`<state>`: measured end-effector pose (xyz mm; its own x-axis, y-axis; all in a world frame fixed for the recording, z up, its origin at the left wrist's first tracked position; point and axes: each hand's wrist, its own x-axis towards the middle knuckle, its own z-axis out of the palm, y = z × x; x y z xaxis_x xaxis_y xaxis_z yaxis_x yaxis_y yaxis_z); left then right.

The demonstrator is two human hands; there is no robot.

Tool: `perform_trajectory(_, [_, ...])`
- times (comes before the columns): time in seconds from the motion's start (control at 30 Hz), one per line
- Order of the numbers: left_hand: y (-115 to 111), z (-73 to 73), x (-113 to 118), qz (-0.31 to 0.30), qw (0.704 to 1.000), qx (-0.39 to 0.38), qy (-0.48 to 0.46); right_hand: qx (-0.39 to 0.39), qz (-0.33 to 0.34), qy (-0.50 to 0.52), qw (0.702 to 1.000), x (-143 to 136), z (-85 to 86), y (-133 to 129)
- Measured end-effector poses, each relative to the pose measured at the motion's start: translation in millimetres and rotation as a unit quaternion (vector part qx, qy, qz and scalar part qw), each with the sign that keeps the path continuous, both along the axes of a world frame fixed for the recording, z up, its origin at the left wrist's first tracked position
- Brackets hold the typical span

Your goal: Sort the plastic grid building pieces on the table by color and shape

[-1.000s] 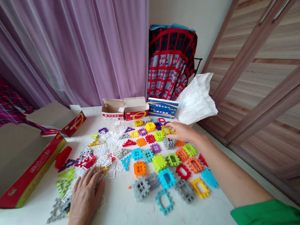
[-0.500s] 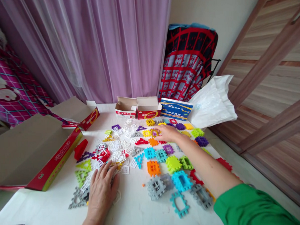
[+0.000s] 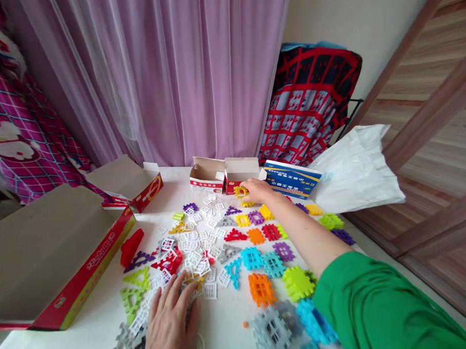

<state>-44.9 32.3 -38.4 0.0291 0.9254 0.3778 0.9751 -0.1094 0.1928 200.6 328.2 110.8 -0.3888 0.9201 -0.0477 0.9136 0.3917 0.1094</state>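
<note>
My right hand point(image 3: 257, 190) reaches across the table, its fingers closed on a yellow openwork block point(image 3: 240, 191). Just under that block lies another yellow block point(image 3: 248, 204), partly covered by the hand. Nearer me, a yellow square frame point(image 3: 242, 221) and a purple frame point(image 3: 255, 218) lie side by side. My left hand point(image 3: 170, 318) rests palm down with fingers apart, beside a spread of small white window pieces point(image 3: 193, 245). Grey triangular pieces point(image 3: 122, 346) stick out to its left; whatever lies under the palm is hidden.
Coloured blocks fill the right side, among them an orange block point(image 3: 261, 289) and a lime block point(image 3: 298, 283). Small open boxes point(image 3: 207, 183) and a blue box point(image 3: 291, 179) line the back edge. A large red-edged box point(image 3: 94, 263) stands left, a white bag point(image 3: 356, 174) right.
My right hand has moved farther back, carrying a yellow block off the row toward the small boxes. The view has shifted a little; my left hand stays by the white pieces.
</note>
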Motion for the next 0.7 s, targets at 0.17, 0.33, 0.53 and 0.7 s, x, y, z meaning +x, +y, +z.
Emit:
perform_trajectory(0.17, [1.5,-3.2,-2.9,-0.006,1.000,0.002,0.005,-0.031,0.008,-0.047,0.998,29.9,-0.1,12.6])
perform_trajectory(0.33, [1.2,-2.4,-3.0,-0.002,1.000,-0.011,0.010,-0.040,0.022,-0.058,0.997,36.5,-11.2,17.6])
perform_trajectory(0.53, [1.8,-7.9,-7.6,-0.007,1.000,-0.007,0.030,-0.051,0.017,-0.071,0.996,31.5,-15.5,22.8])
perform_trajectory(0.7, [2.7,-11.1,-9.9,-0.010,0.999,-0.008,0.030,-0.038,-0.001,-0.072,0.997,24.9,-10.0,7.3])
